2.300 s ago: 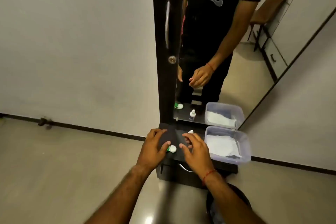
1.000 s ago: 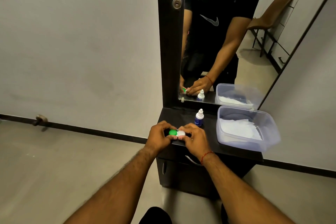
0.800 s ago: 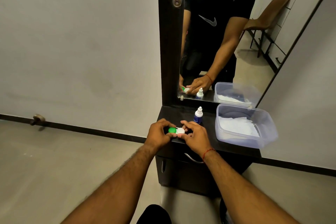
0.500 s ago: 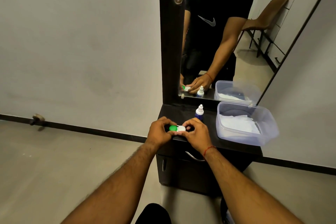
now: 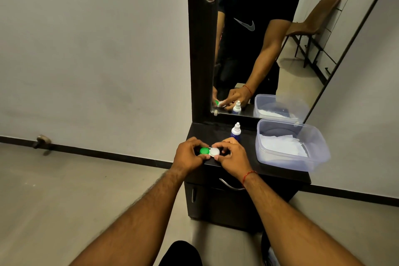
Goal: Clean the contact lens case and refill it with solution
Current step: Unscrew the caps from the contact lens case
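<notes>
Case is held between both hands over the front edge of the black cabinet, caps up: green cap on the left side, white cap on the right, both caps still on. Can't tell whether the case rests on the cabinet top or sits just above it.

Left hand grips the green-cap end, fingers curled around it, thumb at the near side. Right hand grips the white-cap end, fingertips pinched on the cap rim. Red thread on the right wrist.

Bottle, white nozzle cap and blue label, stands upright on the cabinet just behind the right hand, partly hidden by its knuckles. Cap is on.

Clear tub sits on the right part of the cabinet top, well apart from the hands, and overhangs the right edge slightly. White tissue lies inside it.

Mirror stands at the back of the cabinet, reflecting hands, case, bottle and tub. Drawer handle shows below the right wrist.
</notes>
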